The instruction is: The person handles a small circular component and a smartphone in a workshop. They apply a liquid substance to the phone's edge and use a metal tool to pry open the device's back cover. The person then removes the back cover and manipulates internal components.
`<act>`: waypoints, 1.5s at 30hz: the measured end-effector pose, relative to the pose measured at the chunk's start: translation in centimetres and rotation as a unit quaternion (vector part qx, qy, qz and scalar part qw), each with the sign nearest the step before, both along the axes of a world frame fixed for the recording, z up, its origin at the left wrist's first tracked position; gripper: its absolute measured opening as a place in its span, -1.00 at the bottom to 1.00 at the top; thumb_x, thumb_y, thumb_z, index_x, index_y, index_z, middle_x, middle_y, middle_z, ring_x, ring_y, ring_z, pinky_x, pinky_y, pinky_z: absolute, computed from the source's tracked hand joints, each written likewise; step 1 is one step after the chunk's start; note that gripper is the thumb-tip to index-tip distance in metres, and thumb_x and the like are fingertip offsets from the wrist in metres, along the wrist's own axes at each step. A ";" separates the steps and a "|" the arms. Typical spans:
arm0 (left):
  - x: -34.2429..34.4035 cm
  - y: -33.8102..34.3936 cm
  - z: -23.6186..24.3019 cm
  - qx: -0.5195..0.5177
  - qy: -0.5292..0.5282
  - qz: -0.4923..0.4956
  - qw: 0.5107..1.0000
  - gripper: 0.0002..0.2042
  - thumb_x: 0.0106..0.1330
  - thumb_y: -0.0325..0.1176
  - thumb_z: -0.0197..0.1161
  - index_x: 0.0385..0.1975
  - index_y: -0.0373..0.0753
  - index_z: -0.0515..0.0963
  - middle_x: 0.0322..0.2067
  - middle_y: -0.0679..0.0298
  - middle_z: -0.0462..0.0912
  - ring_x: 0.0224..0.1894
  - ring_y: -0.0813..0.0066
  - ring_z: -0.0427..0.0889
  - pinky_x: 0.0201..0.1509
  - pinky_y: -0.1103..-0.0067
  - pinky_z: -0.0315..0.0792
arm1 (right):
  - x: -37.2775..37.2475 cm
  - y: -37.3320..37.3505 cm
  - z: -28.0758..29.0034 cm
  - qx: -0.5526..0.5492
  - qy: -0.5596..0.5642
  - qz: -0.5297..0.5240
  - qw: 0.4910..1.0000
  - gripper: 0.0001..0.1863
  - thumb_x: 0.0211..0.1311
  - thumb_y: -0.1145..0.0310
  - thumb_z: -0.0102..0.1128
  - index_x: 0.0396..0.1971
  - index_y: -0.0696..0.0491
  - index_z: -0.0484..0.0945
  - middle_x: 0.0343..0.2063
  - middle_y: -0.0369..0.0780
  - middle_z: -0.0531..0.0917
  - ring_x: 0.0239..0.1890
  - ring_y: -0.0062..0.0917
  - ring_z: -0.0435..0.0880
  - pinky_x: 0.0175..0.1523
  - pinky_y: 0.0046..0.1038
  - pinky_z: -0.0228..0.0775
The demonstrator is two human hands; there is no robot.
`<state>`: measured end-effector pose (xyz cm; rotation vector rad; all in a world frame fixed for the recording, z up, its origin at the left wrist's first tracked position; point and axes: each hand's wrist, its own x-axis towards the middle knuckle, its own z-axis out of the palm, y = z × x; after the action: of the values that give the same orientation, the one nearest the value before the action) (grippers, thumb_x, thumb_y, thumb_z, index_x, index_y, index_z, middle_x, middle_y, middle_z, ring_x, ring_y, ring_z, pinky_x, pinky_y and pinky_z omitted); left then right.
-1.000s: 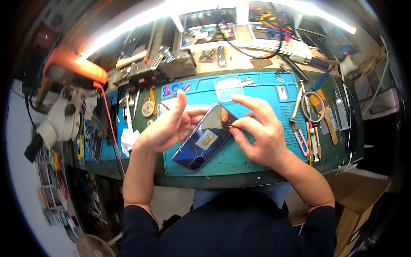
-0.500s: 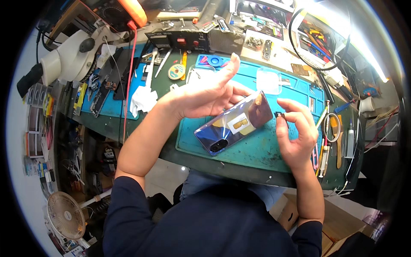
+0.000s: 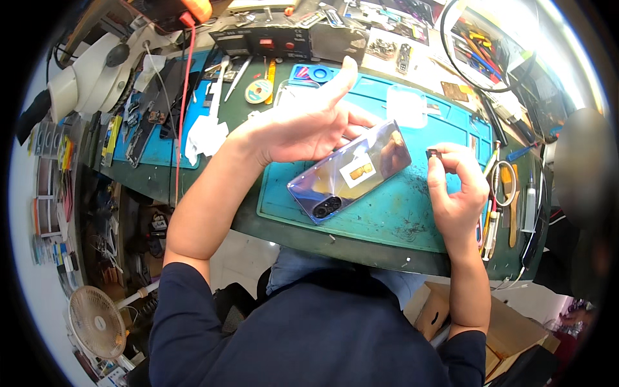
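Note:
A glossy blue-violet smartphone [image 3: 358, 164] lies slanted above the teal work mat [image 3: 387, 226], its back facing up and its dark camera island at the lower left. On that back is a white label with gold-brown patches. My left hand [image 3: 316, 122] supports the phone along its far edge. The fingers go partly out of sight beneath it, and the thumb points up, away from it. To the right of the phone, my right hand [image 3: 459, 187] pinches a small dark piece [image 3: 431, 153] between thumb and index finger; its kind is too small to make out.
A clear plastic box [image 3: 406, 106] stands on the mat's far part. Tweezers, brushes and a syringe [image 3: 530, 206] line the right side. A solder spool [image 3: 258, 91], crumpled white tissue [image 3: 206, 137] and a red cable [image 3: 185, 116] are at left. A blurred grey shape [image 3: 585, 168] stands at far right.
My right hand has moved slightly right, away from the phone, with the small dark piece. The phone has turned a little in my left hand. A blurred shape has appeared at the right edge.

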<state>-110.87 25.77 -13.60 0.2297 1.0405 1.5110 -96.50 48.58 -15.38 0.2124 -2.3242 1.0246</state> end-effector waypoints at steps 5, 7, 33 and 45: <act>0.1 -0.1 -0.2 0.023 -0.004 -0.014 1.000 0.01 0.38 0.48 -0.38 0.33 -0.51 0.28 0.07 0.01 0.64 0.04 0.40 0.67 0.11 0.53 0.58 | 0.2 -0.4 0.0 0.006 -0.017 0.004 1.000 -0.93 0.14 0.65 0.28 -0.39 0.24 0.57 -0.31 -0.12 0.69 -0.44 -0.54 0.65 -0.30 -0.55 0.50; 0.1 -0.1 -0.2 0.025 0.002 -0.023 0.999 0.02 0.38 0.48 -0.38 0.35 -0.51 0.26 0.08 0.02 0.64 0.04 0.41 0.67 0.12 0.54 0.57 | 0.2 -0.5 0.0 0.006 -0.022 0.008 1.000 -0.94 0.15 0.65 0.28 -0.39 0.24 0.57 -0.32 -0.12 0.69 -0.44 -0.54 0.65 -0.30 -0.56 0.50; 4.7 1.0 1.9 -0.024 0.258 0.047 0.965 -0.58 0.49 -0.44 0.15 0.30 -0.42 0.35 0.00 0.25 0.64 -0.03 0.67 0.59 0.06 0.64 0.50 | -0.2 -1.1 0.9 0.041 0.098 -0.041 0.994 -0.87 0.02 0.49 0.38 -0.42 0.07 0.60 -0.26 -0.22 0.70 -0.30 -0.38 0.68 -0.27 -0.42 0.56; 5.0 1.3 1.9 -0.055 0.305 0.052 0.949 -0.58 0.50 -0.48 0.12 0.31 -0.41 0.35 0.02 0.27 0.62 0.01 0.68 0.56 0.09 0.66 0.48 | 0.0 -2.1 0.9 0.115 0.091 0.009 0.989 -0.87 -0.01 0.46 0.35 -0.44 0.07 0.59 -0.05 -0.21 0.69 -0.20 -0.37 0.62 -0.16 -0.43 0.56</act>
<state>-105.85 27.07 -11.71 0.5973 1.6433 1.5018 -96.47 46.49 -14.44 0.4004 -2.2723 0.7122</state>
